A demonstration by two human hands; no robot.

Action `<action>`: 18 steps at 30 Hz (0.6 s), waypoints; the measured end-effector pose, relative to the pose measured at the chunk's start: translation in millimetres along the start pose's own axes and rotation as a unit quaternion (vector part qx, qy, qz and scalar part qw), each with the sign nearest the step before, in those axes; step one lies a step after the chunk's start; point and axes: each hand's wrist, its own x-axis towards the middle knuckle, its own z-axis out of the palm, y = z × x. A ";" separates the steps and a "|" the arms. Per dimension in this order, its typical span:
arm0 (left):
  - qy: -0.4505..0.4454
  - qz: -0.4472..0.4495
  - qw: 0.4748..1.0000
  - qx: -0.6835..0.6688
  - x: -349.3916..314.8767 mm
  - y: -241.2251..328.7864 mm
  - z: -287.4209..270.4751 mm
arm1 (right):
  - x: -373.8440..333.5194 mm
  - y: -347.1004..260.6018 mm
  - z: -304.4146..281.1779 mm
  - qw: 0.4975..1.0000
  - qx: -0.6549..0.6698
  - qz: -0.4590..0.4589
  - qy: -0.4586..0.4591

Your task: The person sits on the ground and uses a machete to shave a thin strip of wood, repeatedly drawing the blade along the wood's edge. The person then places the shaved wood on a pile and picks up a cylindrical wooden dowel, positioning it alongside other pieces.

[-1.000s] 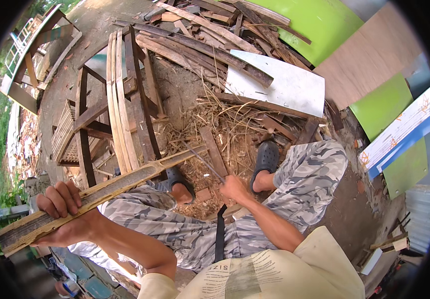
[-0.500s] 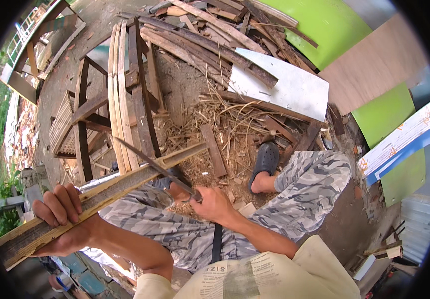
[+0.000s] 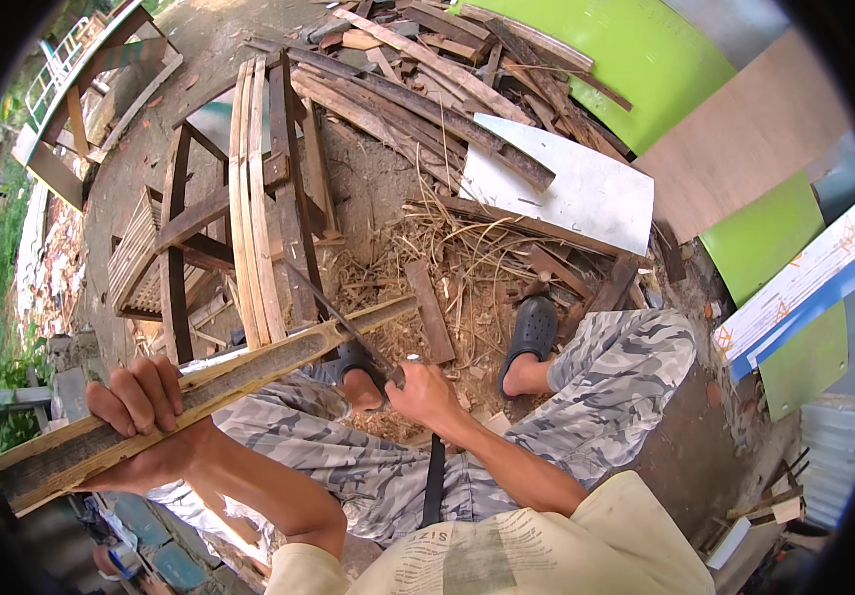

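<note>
A long strip of wood, yellowish along its edges with a grey band down the middle, slants from the lower left toward the ground ahead. My left hand is closed around its near part, fingers over the top and palm below. My right hand is shut on the handle of a long knife. The dark, narrow blade points forward and left, crossing the strip near its far part. Whether the edge touches the wood I cannot tell. The handle is mostly hidden by my fingers.
Shavings and long curls litter the ground ahead. Pale slats lean on a dark wooden frame. Beyond lies a scrap wood pile, with a white panel and green sheets at right. My clog-shod foot is near.
My right hand and the knife have moved slightly right and up, with the blade shifting along the strip. The strip and left hand sit a little farther right in view; the grips are unchanged.
</note>
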 end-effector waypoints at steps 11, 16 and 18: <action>-0.169 0.042 0.984 -0.034 13.9 -5.0 -9.6 | -1.8 48.8 -15.6 0.983 -0.065 0.155 -0.079; -0.199 0.031 0.977 -0.067 15.2 -1.9 -16.7 | -21.9 -14.6 -46.5 0.993 -0.035 0.067 -0.085; -0.209 0.028 0.977 -0.026 15.9 -0.4 -15.1 | -33.4 -57.5 -52.5 0.997 0.015 0.020 -0.070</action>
